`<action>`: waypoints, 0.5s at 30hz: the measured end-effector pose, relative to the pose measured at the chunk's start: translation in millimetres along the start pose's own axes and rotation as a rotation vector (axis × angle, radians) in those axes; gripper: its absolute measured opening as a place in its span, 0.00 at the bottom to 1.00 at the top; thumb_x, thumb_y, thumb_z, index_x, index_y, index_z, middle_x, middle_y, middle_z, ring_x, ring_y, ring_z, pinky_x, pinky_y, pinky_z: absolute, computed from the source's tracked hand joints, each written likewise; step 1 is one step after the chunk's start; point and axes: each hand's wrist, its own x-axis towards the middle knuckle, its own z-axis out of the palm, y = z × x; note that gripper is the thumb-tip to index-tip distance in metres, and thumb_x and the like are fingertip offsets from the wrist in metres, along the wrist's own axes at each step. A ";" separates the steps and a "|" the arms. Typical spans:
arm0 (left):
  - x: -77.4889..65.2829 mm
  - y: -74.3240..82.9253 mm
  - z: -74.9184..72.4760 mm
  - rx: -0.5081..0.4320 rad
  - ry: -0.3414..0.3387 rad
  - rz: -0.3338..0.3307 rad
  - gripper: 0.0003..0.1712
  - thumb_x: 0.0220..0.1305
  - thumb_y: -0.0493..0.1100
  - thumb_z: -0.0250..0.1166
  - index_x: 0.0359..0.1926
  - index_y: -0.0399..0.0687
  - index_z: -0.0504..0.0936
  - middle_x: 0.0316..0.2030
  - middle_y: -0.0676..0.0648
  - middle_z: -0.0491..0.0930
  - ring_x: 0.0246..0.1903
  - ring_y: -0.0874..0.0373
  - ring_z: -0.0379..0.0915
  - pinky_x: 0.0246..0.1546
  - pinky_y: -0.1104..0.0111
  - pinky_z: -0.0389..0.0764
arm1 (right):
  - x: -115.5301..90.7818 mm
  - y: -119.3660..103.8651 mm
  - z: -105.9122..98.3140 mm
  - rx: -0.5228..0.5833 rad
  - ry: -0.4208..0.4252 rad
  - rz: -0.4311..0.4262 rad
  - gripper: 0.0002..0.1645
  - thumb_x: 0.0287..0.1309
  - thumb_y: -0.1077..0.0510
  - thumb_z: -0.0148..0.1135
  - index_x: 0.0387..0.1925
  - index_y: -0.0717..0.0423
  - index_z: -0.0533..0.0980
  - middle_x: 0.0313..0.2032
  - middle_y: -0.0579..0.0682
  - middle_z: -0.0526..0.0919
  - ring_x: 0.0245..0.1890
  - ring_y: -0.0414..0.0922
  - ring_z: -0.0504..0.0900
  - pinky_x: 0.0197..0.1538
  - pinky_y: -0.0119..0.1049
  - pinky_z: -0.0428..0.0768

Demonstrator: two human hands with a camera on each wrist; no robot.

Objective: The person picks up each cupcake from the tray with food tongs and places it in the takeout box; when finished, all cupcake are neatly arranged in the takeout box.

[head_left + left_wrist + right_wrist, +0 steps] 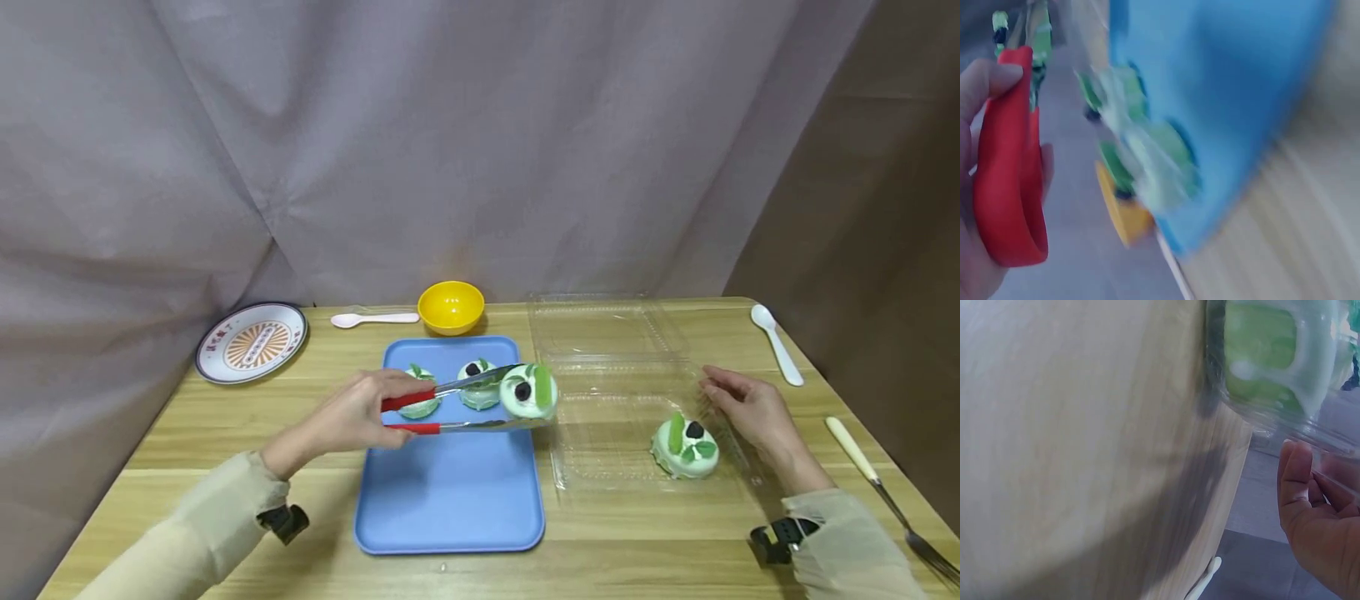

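Observation:
My left hand (360,412) grips red-handled tongs (420,400), whose metal arms hold a small green cake (528,392) topped with a dark berry and green slice. The held cake is near the right edge of the blue tray (450,508). Two similar cakes, one (478,397) beside the other (420,407), sit on that tray, partly behind the tongs. At the right, a clear plastic container (600,475) lies with its lid (600,325) folded back, one cake (684,447) inside. My right hand (753,412) pinches the container's right rim, thumb and fingers curled at its edge (1329,447).
Behind the tray stands a yellow bowl (451,308), with a pink spoon (375,319) to its left. A patterned plate (252,343) lies at the far left. Along the right table edge are a white spoon (777,345) and a cream-handled fork (885,492).

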 end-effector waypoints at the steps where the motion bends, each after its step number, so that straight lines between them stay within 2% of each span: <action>1: 9.6 4.7 3.5 -0.005 -0.005 -0.005 0.33 0.45 0.42 0.73 0.57 0.45 0.81 0.50 0.45 0.85 0.49 0.54 0.80 0.46 0.65 0.80 | -0.3 -0.4 0.2 0.005 -0.002 -0.001 0.27 0.70 0.63 0.49 0.65 0.75 0.64 0.44 0.41 0.83 0.33 0.14 0.70 0.34 0.20 0.79; 3: 29.6 13.1 14.0 -0.023 -0.014 0.005 0.32 0.47 0.42 0.72 0.57 0.44 0.81 0.50 0.45 0.85 0.46 0.54 0.80 0.41 0.68 0.80 | -0.8 -1.2 0.7 0.011 -0.003 0.000 0.27 0.70 0.62 0.49 0.65 0.75 0.64 0.46 0.47 0.83 0.33 0.15 0.71 0.34 0.20 0.79; 5: 48.9 20.6 27.4 -0.033 -0.017 0.008 0.32 0.47 0.43 0.71 0.57 0.44 0.82 0.49 0.45 0.85 0.44 0.56 0.79 0.39 0.72 0.78 | -0.5 -0.9 0.8 0.014 0.000 0.000 0.27 0.70 0.63 0.49 0.65 0.76 0.64 0.45 0.44 0.83 0.33 0.15 0.71 0.34 0.20 0.79; 8: 74.4 29.1 47.8 -0.067 -0.029 0.004 0.31 0.46 0.41 0.71 0.56 0.42 0.82 0.46 0.44 0.86 0.35 0.58 0.76 0.28 0.76 0.70 | -1.1 -0.7 1.5 0.008 0.002 -0.008 0.27 0.70 0.63 0.49 0.64 0.76 0.64 0.46 0.49 0.84 0.33 0.16 0.71 0.34 0.21 0.79; 10: 87.9 34.2 59.2 -0.079 -0.043 -0.008 0.31 0.46 0.41 0.71 0.56 0.42 0.82 0.43 0.44 0.87 0.31 0.59 0.73 0.26 0.78 0.67 | -1.1 -0.4 2.0 0.003 0.000 -0.008 0.27 0.70 0.63 0.49 0.64 0.76 0.64 0.47 0.55 0.84 0.33 0.16 0.71 0.34 0.21 0.79; 12: 98.8 38.6 67.8 -0.081 -0.058 -0.016 0.31 0.45 0.40 0.71 0.56 0.42 0.82 0.37 0.42 0.87 0.26 0.61 0.67 0.22 0.77 0.61 | -1.6 -0.7 2.7 -0.007 -0.001 -0.007 0.27 0.71 0.63 0.48 0.65 0.75 0.64 0.53 0.69 0.79 0.32 0.16 0.70 0.34 0.21 0.79; 15: 111.4 44.0 75.4 -0.048 -0.076 -0.014 0.30 0.43 0.40 0.71 0.54 0.43 0.84 0.26 0.44 0.83 0.22 0.63 0.61 0.21 0.77 0.57 | -1.7 -0.6 2.4 -0.009 0.001 0.000 0.27 0.71 0.62 0.48 0.65 0.75 0.64 0.58 0.75 0.73 0.33 0.16 0.70 0.34 0.21 0.79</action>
